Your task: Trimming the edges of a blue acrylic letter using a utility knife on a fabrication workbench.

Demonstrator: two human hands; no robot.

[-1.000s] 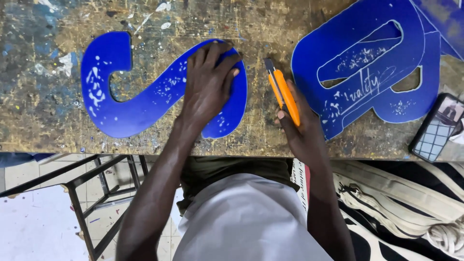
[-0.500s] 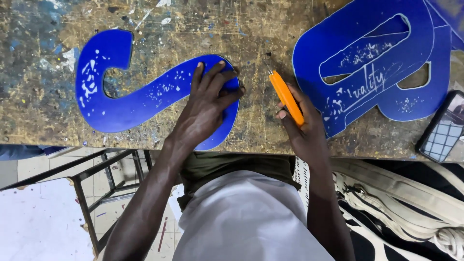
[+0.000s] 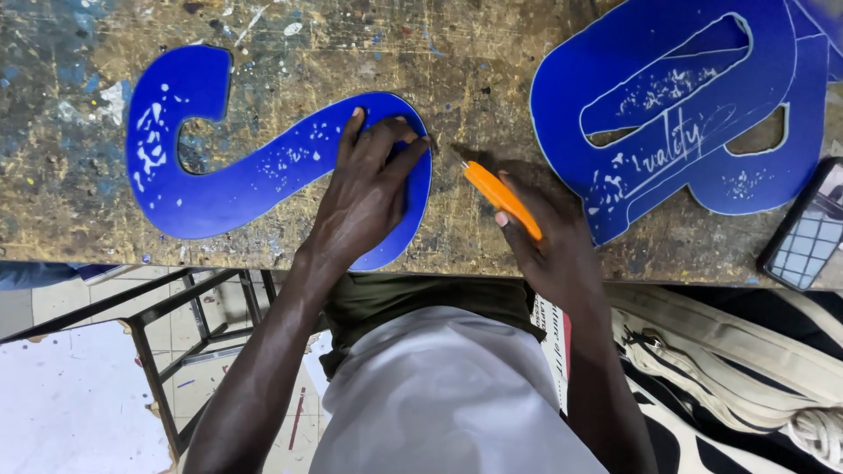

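A blue S-shaped cut-out letter (image 3: 228,180) lies flat on the scarred, paint-flecked workbench (image 3: 474,96). My left hand (image 3: 369,189) presses down on its right curve, fingers spread over the edge. Just to the right, my right hand (image 3: 549,241) grips an orange utility knife (image 3: 500,197), blade tip pointing up-left toward the letter's right edge and a short way off it. A larger blue letter panel (image 3: 685,114) with an inner outline and white scribbles lies at the right.
A phone with a gridded dark screen (image 3: 808,233) rests at the bench's right edge. Below the bench stand a black metal frame (image 3: 167,351) on a tiled floor and a beige striped bag (image 3: 746,377) at the right.
My left hand has slid toward the letter's right edge and its fingers have bunched. The knife in my right hand has tilted flatter, its tip now nearer the letter. The view has shifted slightly.
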